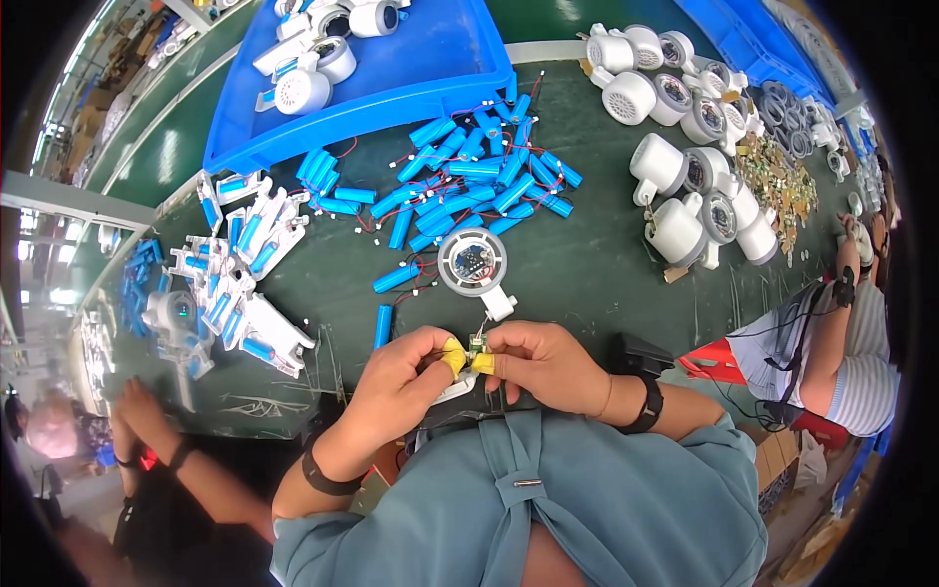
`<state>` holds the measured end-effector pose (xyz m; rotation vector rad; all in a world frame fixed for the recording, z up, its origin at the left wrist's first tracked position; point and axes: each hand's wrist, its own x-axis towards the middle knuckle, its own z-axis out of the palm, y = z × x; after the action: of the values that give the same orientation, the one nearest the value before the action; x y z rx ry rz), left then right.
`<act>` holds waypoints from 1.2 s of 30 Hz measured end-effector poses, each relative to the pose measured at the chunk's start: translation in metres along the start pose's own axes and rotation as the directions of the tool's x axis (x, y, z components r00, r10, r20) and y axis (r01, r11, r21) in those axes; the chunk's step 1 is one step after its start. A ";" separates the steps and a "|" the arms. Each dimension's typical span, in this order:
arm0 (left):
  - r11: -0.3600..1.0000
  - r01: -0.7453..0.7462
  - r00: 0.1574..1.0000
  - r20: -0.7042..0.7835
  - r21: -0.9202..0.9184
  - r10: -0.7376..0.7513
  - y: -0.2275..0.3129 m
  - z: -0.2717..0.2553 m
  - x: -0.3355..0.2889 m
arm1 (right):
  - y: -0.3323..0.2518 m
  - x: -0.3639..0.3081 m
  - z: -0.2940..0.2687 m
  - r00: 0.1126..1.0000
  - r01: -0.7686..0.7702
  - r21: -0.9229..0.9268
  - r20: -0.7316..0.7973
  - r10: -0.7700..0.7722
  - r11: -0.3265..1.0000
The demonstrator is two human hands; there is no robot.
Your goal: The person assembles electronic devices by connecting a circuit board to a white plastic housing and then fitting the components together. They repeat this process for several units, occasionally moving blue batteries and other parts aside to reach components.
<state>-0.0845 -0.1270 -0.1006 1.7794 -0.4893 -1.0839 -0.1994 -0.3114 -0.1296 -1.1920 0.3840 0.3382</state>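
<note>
Close to the table's near edge, my left hand point(396, 383) and my right hand point(553, 364) meet with fingers pinched. Yellow wraps cover some of their fingertips. A small green circuit board point(477, 344) shows between them, at my right fingertips, with thin wires running up from it. What my left fingertips pinch is hidden. Under the hands lies a white plastic piece point(458, 388), partly covered. Just beyond is a round white fan head point(472, 261), its open face showing a dark board, its short stem point(499, 303) pointing toward my hands. One blue battery cell point(383, 326) lies beside my left hand.
Many wired blue cells point(469, 186) are heaped ahead. White handle shells with cells point(240, 264) lie left. A blue tray point(381, 103) holds fan heads at the back; more fan heads point(675, 230) and a small-board pile point(782, 186) sit right. Other people work at both sides.
</note>
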 end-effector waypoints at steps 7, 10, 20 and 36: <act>0.992 0.112 0.980 0.159 0.055 -0.120 0.005 -0.016 0.015 | 0.000 0.001 0.004 0.977 0.189 -0.260 -0.048 -0.209 0.947; 0.991 0.127 0.966 0.221 0.039 -0.132 0.004 -0.020 0.022 | 0.005 0.003 0.000 0.920 0.339 -0.539 0.021 -0.391 0.771; 0.818 -0.303 0.914 -0.095 0.490 0.395 0.004 0.020 0.000 | 0.011 0.004 0.005 0.811 0.424 -0.635 -0.050 -0.583 0.645; 0.724 -0.435 0.843 -0.042 0.535 0.537 0.002 0.019 0.007 | 0.016 0.005 0.004 0.832 0.421 -0.569 -0.067 -0.551 0.706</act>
<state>-0.0963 -0.1425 -0.1047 2.0087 -1.1360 -0.4080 -0.2015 -0.3019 -0.1434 -1.8453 0.1536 -0.1914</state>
